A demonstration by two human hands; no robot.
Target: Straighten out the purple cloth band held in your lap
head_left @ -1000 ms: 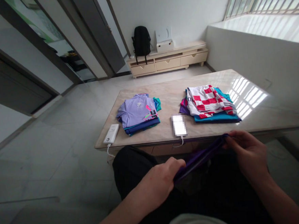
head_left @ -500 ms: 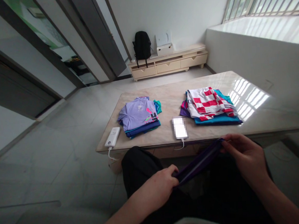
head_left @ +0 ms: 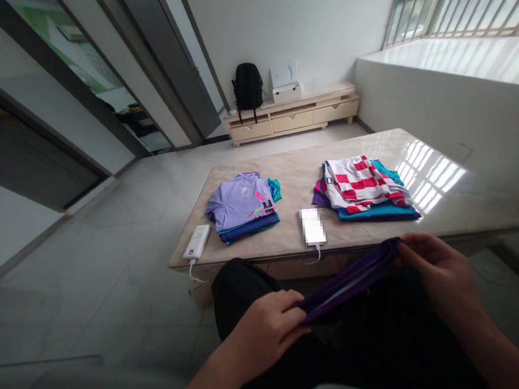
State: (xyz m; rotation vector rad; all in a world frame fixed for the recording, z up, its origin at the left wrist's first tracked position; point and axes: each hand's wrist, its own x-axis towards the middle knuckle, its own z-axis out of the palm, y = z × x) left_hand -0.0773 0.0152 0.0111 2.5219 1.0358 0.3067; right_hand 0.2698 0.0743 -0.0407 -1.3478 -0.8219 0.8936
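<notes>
- So, the left hand (head_left: pixel 264 336) is curled around one end of a folded strip of dark purple cloth (head_left: pixel 350 289), its fingers closed over the fabric.
- The right hand (head_left: pixel 436 271) pinches the other end between thumb and fingers, so the cloth is stretched taut between the two hands.
- The cloth hangs in front of the person, above the black trousers (head_left: pixel 243 284) on their lap and just short of the near edge of the marble table (head_left: pixel 285 181).
- On the table, a stack of folded clothes topped by a lilac T-shirt (head_left: pixel 238 205) sits to the left, with a white power bank (head_left: pixel 196 242) just beside it.
- A second stack sits to the right: a red-and-white checked shirt (head_left: pixel 360 182) on a teal garment (head_left: pixel 380 212).
- Between the stacks lies a phone (head_left: pixel 312 226), its screen blurred, with a white cable running over the table edge.
- Against the far wall stands a low cream cabinet (head_left: pixel 290 124); its drawers are shut, hiding whatever they contain.
- On the cabinet, a black backpack (head_left: pixel 248 87) stands closed beside a white box (head_left: pixel 286 92). A flat white panel (head_left: pixel 284 74) stands upright behind the box, and nothing shows of the contents of either container.
</notes>
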